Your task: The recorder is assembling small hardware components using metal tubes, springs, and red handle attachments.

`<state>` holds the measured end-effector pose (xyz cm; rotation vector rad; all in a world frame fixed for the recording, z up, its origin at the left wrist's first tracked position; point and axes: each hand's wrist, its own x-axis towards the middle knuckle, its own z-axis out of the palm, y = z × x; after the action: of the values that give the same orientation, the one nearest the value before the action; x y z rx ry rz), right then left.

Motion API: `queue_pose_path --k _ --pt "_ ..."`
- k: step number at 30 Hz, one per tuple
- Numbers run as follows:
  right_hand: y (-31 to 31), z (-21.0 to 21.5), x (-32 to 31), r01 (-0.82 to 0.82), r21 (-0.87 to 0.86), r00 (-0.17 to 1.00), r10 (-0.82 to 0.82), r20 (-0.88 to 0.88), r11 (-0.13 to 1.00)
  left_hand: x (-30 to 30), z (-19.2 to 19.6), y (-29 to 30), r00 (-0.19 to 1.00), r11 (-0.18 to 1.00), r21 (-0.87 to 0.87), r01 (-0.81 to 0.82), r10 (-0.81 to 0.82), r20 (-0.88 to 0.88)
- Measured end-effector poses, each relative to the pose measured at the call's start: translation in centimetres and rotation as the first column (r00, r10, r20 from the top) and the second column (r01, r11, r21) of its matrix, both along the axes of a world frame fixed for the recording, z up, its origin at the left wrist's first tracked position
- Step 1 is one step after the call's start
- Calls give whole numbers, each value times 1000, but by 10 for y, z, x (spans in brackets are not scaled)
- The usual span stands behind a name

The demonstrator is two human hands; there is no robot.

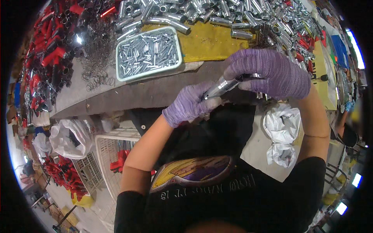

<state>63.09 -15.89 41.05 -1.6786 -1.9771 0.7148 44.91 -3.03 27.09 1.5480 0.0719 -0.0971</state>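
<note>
A shiny chrome metal tube (220,89) slants between my two purple knit gloves, above the near edge of the bench. Its lower end is gripped by my left hand (188,104), with the fingers closed around it. My right hand (272,74) is curled over the tube's upper end, fingers bent and closed. A small bright metal part (255,76) shows between the right hand's fingers; whether it belongs to the tube I cannot tell. Just beyond the hands, a pale plastic tray (117,64) holds many small metal pins (149,52).
Chrome tubes (217,11) are heaped at the back on a yellow cloth (206,42). Thin springs (99,64) and red-handled parts (50,46) lie to the left. White bags (281,122) hang near my right arm. A white plastic crate (104,155) stands lower left.
</note>
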Motion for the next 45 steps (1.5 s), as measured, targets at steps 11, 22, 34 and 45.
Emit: queue_pose_path --k 11,22,34,45 --pt "-7 1 -31 83 166 918 -141 370 983 -2 -3 -3 962 929 328 -172 87 259" --pt "-15 1 -36 31 191 925 -100 366 981 -1 1 -3 977 939 329 -97 26 213" --pt "-12 3 -57 325 -75 855 -259 450 943 -5 -3 -2 968 922 375 -94 -3 249" --pt "-24 -5 -50 198 39 887 -196 418 979 -6 -1 -5 964 882 453 -128 4 265"
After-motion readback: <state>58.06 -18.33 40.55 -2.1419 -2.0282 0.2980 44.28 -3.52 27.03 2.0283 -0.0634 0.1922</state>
